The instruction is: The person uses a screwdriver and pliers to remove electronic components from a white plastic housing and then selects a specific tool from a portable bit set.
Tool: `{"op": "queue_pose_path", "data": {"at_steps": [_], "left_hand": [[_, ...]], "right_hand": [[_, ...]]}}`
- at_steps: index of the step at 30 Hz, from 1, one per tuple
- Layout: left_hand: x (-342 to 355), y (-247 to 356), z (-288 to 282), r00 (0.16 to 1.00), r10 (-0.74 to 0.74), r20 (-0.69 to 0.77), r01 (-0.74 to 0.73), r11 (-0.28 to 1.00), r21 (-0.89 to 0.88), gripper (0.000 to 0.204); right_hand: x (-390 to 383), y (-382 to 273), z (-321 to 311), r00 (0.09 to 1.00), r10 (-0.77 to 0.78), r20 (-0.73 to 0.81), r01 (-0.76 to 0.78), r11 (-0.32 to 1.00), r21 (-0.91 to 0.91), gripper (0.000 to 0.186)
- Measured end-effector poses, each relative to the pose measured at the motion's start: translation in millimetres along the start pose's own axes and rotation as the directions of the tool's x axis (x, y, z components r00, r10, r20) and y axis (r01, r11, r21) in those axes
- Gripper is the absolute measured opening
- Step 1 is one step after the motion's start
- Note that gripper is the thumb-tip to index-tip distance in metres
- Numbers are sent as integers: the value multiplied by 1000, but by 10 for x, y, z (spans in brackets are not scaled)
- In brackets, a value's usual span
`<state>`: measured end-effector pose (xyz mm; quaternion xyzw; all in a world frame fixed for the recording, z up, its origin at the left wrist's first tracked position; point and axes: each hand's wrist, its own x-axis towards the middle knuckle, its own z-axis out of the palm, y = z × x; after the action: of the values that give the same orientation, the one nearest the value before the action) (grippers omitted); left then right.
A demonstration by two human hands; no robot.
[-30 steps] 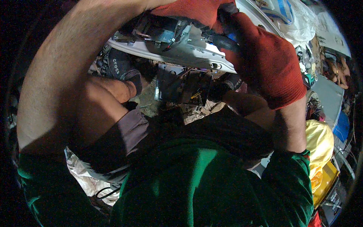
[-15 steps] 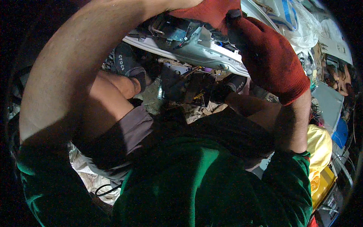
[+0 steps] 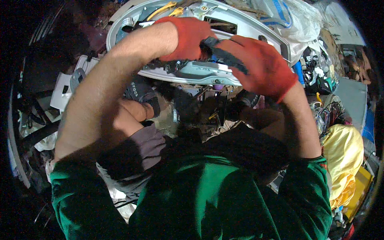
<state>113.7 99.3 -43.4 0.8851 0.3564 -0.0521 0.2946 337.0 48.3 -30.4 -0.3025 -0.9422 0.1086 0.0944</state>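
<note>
Both my hands wear red work gloves with black-coated fingers. My left hand (image 3: 188, 39) reaches in from the left with its fingers curled. My right hand (image 3: 258, 66) meets it fingertip to fingertip, also closed. Whatever they pinch between them is hidden by the gloves; only a small blue bit shows there. Directly beneath lies a large light-grey, round-ended plastic casing (image 3: 192, 76), like a shallow tray. Dark parts (image 3: 174, 67) sit inside it below my left wrist. A yellow-handled hand tool (image 3: 162, 11) rests at the casing's far left.
My feet in dark clogs (image 3: 138, 90) stand on the near side of the casing, with dark scrap pieces (image 3: 202, 106) between them. White sacks (image 3: 298, 26) lie at the far right. A yellow cloth or bag (image 3: 342, 160) and tangled wires (image 3: 330, 112) are to the right.
My hands now show lower in the view, with the right one farther left and the fingertips together. More of the casing and the yellow-handled tool have come into view.
</note>
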Motion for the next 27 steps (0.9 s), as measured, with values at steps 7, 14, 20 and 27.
{"op": "queue_pose_path", "data": {"at_steps": [7,14,20,27], "left_hand": [[22,-48,9,1000,-7,29,3,990,144,31],[20,54,15,982,-189,-4,187,969,164,35],[-29,56,-33,992,-122,-16,117,980,-163,33],[-259,58,-328,958,-270,-95,172,809,-562,28]], "right_hand": [[146,-198,20,997,4,-80,-11,996,-85,27],[103,54,-13,964,-238,-115,244,969,43,41],[-107,285,-295,977,-97,-191,130,978,166,41],[-351,483,-679,940,238,-246,-29,773,634,39]]}}
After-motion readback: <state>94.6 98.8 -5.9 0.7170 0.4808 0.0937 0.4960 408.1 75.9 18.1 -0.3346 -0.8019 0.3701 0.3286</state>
